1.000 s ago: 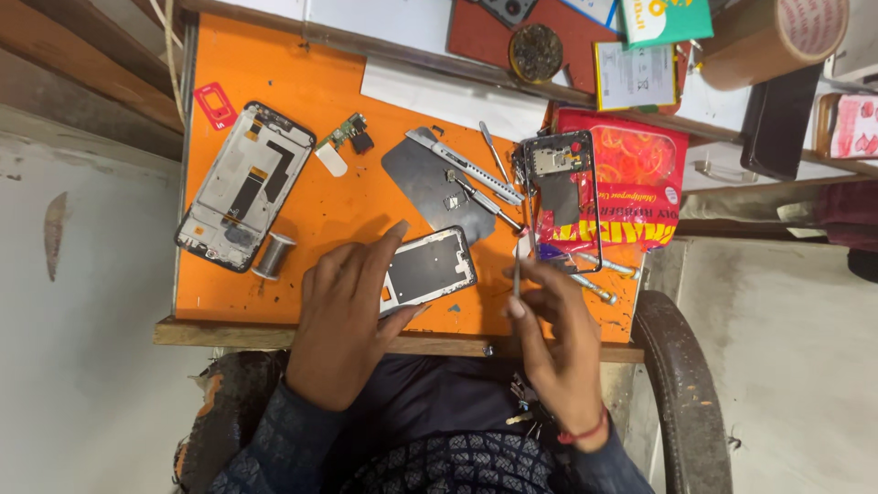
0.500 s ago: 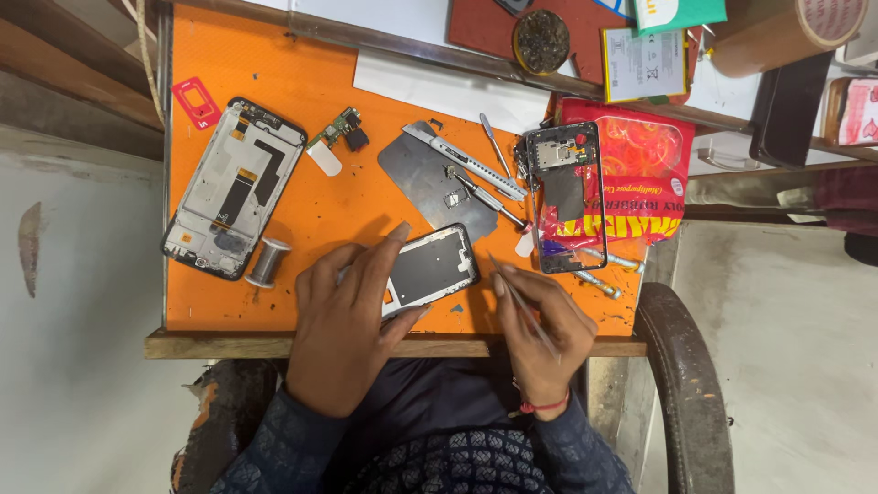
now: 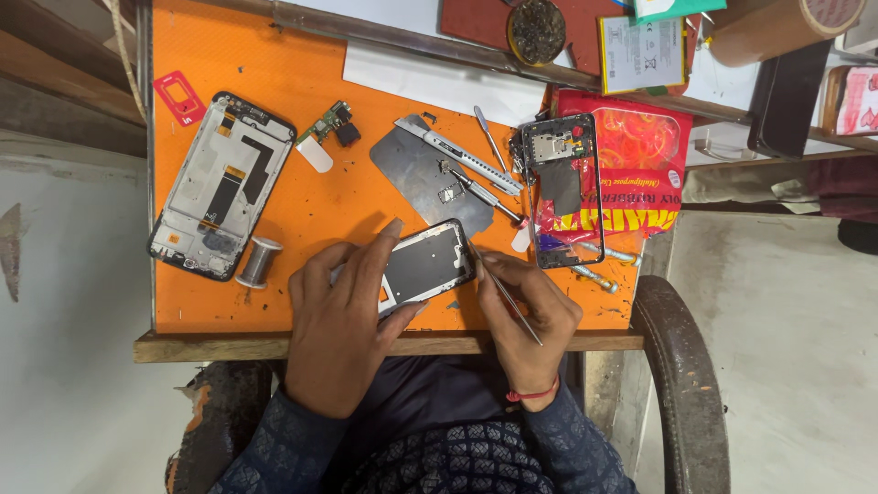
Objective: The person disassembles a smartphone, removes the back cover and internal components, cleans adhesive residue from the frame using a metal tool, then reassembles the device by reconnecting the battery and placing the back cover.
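Note:
My left hand presses a small phone frame flat on the orange mat, fingers spread over its left end. In my right hand I pinch thin metal tweezers, whose tip meets the frame's right edge. Both hands rest near the table's front edge.
A larger opened phone body lies at the left with a solder spool beside it. A grey metal plate, a craft knife, another phone frame on a red packet and loose screws sit behind. A chair arm curves at the right.
My right hand has moved left and closer to the small frame, bringing the tweezers' tip to its right edge. My left hand stays pressed on the frame.

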